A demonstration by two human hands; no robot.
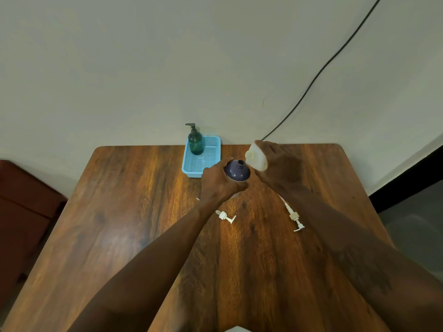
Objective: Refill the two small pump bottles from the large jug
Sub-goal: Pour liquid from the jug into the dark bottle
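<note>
My left hand (217, 180) grips a dark purple bottle (237, 171) with its neck open and no pump on it. My right hand (278, 167) holds a white jug (256, 158) tilted, its mouth right beside the purple bottle's neck. Two white pump heads lie on the wooden table (143, 224): a short pump (225, 216) below my left wrist and a long-tubed pump (293, 218) under my right forearm. A green pump bottle (195, 141) with a dark pump stands in a blue basket (212, 146) at the table's far edge.
The table's far edge meets a pale wall. A black cable (318, 75) runs down the wall to the table's back right. A dark brown cabinet (24, 207) stands to the left of the table. A white object (236, 329) peeks in at the bottom edge.
</note>
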